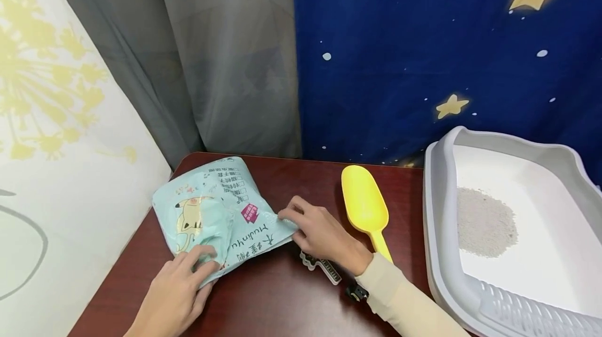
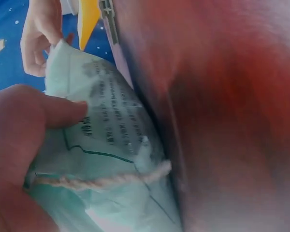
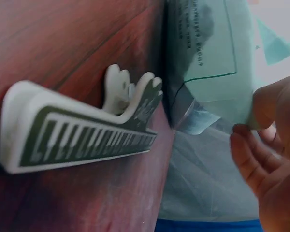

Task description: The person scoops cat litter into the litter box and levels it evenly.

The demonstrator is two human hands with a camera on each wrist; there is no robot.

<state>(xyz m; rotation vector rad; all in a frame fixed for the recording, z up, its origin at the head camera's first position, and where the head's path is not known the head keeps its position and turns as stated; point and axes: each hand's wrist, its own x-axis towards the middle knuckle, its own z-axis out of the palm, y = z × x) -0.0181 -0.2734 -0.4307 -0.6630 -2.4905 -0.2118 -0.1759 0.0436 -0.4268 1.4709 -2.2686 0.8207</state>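
Observation:
A light-blue printed plastic bag (image 1: pixel 235 190) lies at the back left of the dark red table, with a cartoon figure and lettering on its upper face. My left hand (image 1: pixel 181 285) grips its near left edge. In the left wrist view the thumb (image 2: pixel 63 108) presses on the side with fine print, and a twisted cord (image 2: pixel 101 182) crosses that side. With thumb and fingers my right hand (image 1: pixel 324 235) pinches the bag's right corner. Just below the right wrist is a white sealing clip (image 3: pixel 87 128) with a piano-key pattern, partly hidden in the head view.
To the right of my right hand lies a yellow scoop (image 1: pixel 364 201). A grey-rimmed white litter box (image 1: pixel 555 253) stands at the far right, with a patch of grey litter (image 1: pixel 484 222) inside. Curtains (image 1: pixel 235 65) hang behind the table; a patterned white wall (image 1: pixel 61 185) borders it on the left.

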